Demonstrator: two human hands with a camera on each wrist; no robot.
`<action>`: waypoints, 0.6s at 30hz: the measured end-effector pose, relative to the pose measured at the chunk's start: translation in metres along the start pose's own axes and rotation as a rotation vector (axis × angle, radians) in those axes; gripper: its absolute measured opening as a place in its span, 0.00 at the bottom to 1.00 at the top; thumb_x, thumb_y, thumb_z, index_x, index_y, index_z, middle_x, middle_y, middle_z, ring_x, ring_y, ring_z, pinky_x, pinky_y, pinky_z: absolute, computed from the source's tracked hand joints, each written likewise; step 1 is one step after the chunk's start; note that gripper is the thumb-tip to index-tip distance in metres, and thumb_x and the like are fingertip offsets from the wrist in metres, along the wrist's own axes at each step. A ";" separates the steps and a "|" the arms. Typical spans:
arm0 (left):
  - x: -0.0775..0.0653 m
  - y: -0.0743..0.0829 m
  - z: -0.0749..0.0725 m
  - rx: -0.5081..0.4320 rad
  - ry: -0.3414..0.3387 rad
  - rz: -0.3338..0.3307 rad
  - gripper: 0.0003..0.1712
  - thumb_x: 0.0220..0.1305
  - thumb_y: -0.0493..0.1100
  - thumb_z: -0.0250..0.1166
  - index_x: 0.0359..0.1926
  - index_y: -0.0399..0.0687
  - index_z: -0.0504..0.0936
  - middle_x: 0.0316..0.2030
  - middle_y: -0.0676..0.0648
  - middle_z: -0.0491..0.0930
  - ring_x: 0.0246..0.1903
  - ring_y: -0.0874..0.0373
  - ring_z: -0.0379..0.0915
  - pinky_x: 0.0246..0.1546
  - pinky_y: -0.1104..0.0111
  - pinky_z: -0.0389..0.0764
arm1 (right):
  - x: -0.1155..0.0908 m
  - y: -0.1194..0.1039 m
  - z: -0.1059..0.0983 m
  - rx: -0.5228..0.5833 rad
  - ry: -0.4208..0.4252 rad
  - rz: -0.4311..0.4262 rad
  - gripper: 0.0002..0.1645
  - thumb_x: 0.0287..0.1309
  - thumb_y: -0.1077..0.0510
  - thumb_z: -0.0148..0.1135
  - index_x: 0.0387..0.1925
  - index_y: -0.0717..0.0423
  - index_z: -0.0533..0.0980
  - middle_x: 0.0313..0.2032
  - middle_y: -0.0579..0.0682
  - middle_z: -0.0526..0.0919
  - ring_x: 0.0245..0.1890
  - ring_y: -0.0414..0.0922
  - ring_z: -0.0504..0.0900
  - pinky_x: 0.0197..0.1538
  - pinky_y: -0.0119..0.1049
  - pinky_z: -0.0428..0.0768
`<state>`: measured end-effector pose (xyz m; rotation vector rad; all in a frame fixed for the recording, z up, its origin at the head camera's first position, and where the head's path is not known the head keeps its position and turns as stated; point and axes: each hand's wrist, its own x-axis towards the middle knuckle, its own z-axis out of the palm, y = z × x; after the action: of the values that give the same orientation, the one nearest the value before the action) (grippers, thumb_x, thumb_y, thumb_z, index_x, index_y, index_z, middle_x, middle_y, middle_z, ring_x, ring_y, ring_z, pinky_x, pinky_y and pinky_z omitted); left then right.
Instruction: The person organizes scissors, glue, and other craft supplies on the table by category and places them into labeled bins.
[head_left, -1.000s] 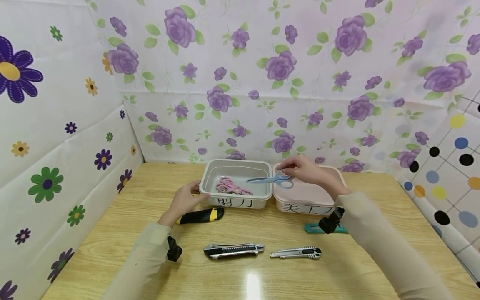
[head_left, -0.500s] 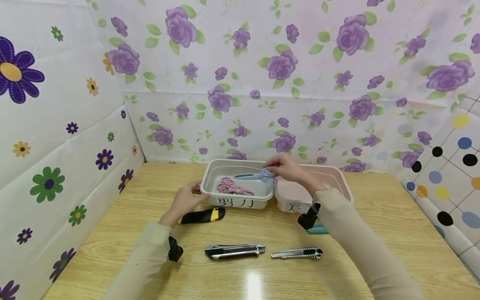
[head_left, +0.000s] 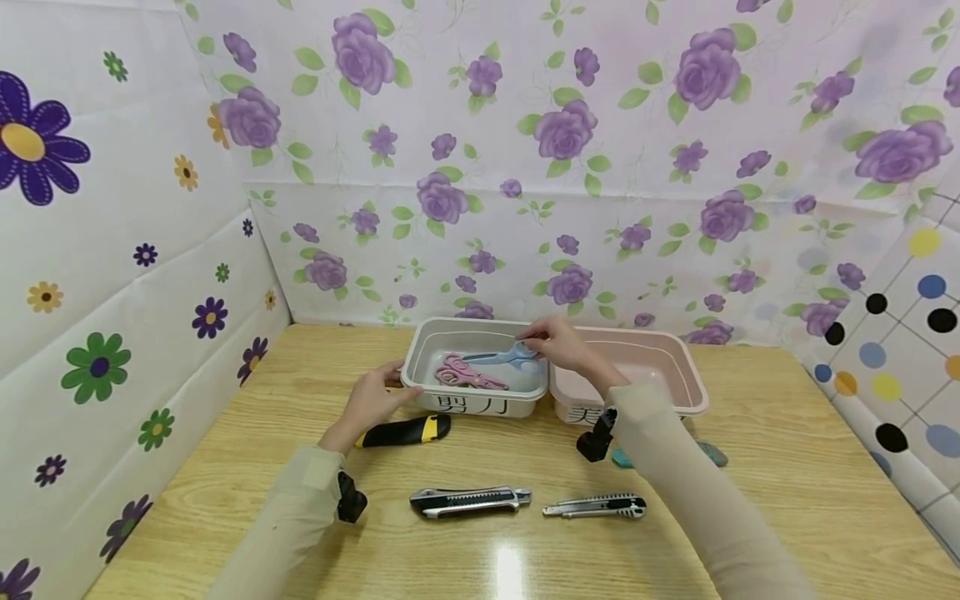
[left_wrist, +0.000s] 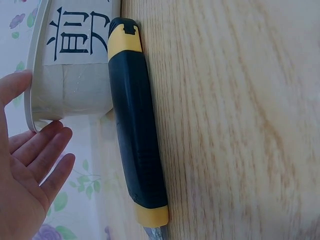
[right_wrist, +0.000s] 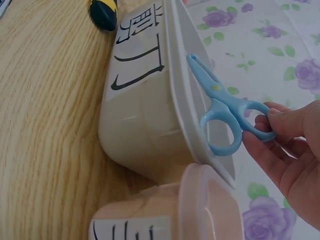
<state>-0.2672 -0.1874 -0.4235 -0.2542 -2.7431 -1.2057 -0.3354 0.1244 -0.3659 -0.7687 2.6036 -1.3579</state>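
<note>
Blue scissors (right_wrist: 218, 95) are pinched by one handle loop between the thumb and fingers of my right hand (head_left: 558, 344). Their blades point left, inside the grey-white bin (head_left: 491, 406). Pink scissors (head_left: 467, 372) lie in that bin, nearer its front wall. At the bin's left end, my left hand (head_left: 369, 407) rests its thumb on the rim, and its relaxed fingers (left_wrist: 47, 142) touch around the corner. Just in front of that hand lies a black-and-yellow utility knife (left_wrist: 135, 125).
Against the grey-white bin's right side stands a pink bin (head_left: 693, 400) with a label. Two silver-and-black utility knives, a larger one (head_left: 470, 501) and a smaller one (head_left: 595, 506), lie in front. A teal cutter (head_left: 622, 458) is partly hidden under the right forearm.
My right hand has moved left from above the pink bin, bringing the blue scissors over and down into the grey-white bin. My left hand stays at the bin's corner.
</note>
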 end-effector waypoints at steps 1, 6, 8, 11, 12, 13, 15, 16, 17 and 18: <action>0.000 0.000 0.000 0.000 0.000 0.001 0.37 0.53 0.49 0.67 0.60 0.35 0.67 0.43 0.38 0.80 0.44 0.47 0.76 0.44 0.53 0.74 | 0.000 0.001 0.002 0.002 0.001 0.000 0.13 0.59 0.69 0.51 0.44 0.70 0.77 0.40 0.63 0.79 0.35 0.50 0.79 0.35 0.37 0.80; 0.001 -0.001 0.001 -0.006 -0.002 0.007 0.37 0.53 0.49 0.67 0.60 0.36 0.67 0.44 0.39 0.80 0.44 0.47 0.76 0.44 0.53 0.74 | 0.001 0.006 0.010 -0.013 -0.001 -0.022 0.13 0.59 0.70 0.51 0.44 0.72 0.77 0.39 0.64 0.79 0.34 0.53 0.79 0.34 0.37 0.80; 0.001 -0.001 0.001 -0.009 -0.003 0.005 0.37 0.53 0.49 0.67 0.60 0.36 0.67 0.44 0.39 0.80 0.43 0.47 0.76 0.44 0.53 0.74 | 0.002 0.007 0.012 -0.018 -0.002 -0.027 0.13 0.59 0.70 0.51 0.44 0.72 0.77 0.39 0.64 0.79 0.34 0.53 0.79 0.34 0.37 0.80; 0.001 -0.001 0.000 -0.010 -0.003 0.004 0.37 0.53 0.49 0.67 0.61 0.36 0.67 0.44 0.39 0.79 0.44 0.47 0.76 0.44 0.54 0.74 | 0.004 0.008 0.016 -0.008 0.000 -0.024 0.13 0.58 0.71 0.50 0.44 0.73 0.76 0.39 0.65 0.79 0.34 0.54 0.80 0.34 0.38 0.80; 0.000 -0.001 0.000 -0.011 -0.003 0.003 0.37 0.53 0.49 0.67 0.61 0.36 0.67 0.44 0.39 0.79 0.44 0.47 0.76 0.44 0.54 0.74 | 0.004 0.007 0.018 -0.009 0.003 -0.021 0.13 0.58 0.71 0.50 0.44 0.73 0.76 0.39 0.65 0.79 0.33 0.54 0.80 0.34 0.38 0.80; 0.001 -0.002 0.000 -0.010 -0.004 0.004 0.37 0.53 0.49 0.67 0.61 0.36 0.67 0.44 0.39 0.79 0.44 0.47 0.76 0.44 0.54 0.74 | 0.005 0.007 0.020 -0.012 0.008 -0.020 0.13 0.58 0.72 0.50 0.43 0.73 0.76 0.39 0.65 0.80 0.33 0.54 0.80 0.34 0.38 0.80; 0.001 -0.003 0.001 -0.007 -0.001 0.008 0.37 0.53 0.49 0.67 0.61 0.36 0.67 0.44 0.39 0.79 0.44 0.47 0.76 0.44 0.54 0.74 | 0.006 0.008 0.024 -0.015 0.014 -0.021 0.13 0.58 0.72 0.50 0.43 0.74 0.76 0.38 0.66 0.80 0.32 0.54 0.80 0.34 0.38 0.80; 0.001 -0.003 0.001 -0.006 0.000 0.009 0.37 0.53 0.48 0.67 0.60 0.36 0.67 0.44 0.39 0.80 0.44 0.48 0.76 0.44 0.54 0.74 | 0.007 0.008 0.026 -0.019 0.016 -0.019 0.13 0.58 0.72 0.50 0.43 0.74 0.76 0.38 0.65 0.80 0.32 0.54 0.80 0.34 0.39 0.80; 0.001 -0.003 0.001 -0.006 0.002 0.009 0.37 0.53 0.48 0.67 0.60 0.36 0.67 0.44 0.39 0.80 0.43 0.48 0.76 0.44 0.54 0.74 | 0.007 0.009 0.027 -0.031 0.020 -0.017 0.13 0.58 0.72 0.50 0.43 0.73 0.76 0.38 0.65 0.80 0.32 0.54 0.80 0.33 0.38 0.80; 0.001 -0.003 0.001 -0.005 0.002 0.013 0.37 0.53 0.48 0.67 0.60 0.36 0.67 0.44 0.39 0.80 0.43 0.48 0.76 0.44 0.54 0.74 | 0.008 0.009 0.029 -0.038 0.022 -0.015 0.13 0.58 0.72 0.50 0.43 0.73 0.76 0.38 0.65 0.80 0.32 0.54 0.80 0.33 0.38 0.80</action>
<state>-0.2687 -0.1886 -0.4266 -0.2700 -2.7327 -1.2090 -0.3367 0.1033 -0.3893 -0.7848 2.6530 -1.3321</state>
